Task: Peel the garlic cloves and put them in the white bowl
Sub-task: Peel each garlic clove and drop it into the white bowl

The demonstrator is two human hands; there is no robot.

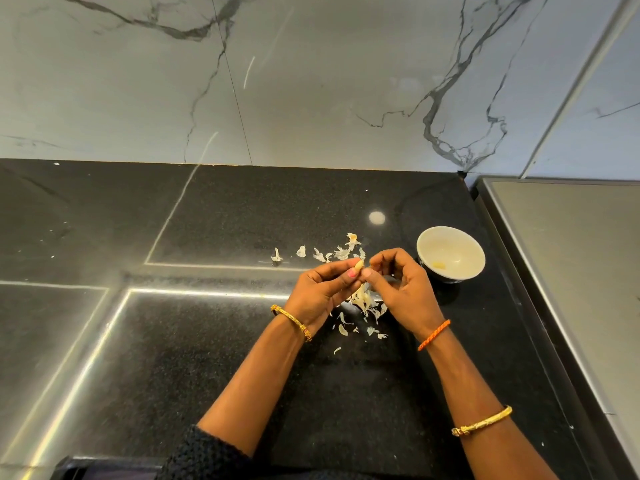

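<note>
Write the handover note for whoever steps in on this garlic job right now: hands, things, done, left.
Left hand: pinches the garlic clove above the counter.
Right hand: fingertips pinch at the same clove, peeling it.
White bowl: to the right of the hands, one peeled clove inside.
Skins: scattered on the black counter under and beyond the hands.
Left: finish this clove, drop it in the bowl. No other unpeeled cloves visible.
</note>
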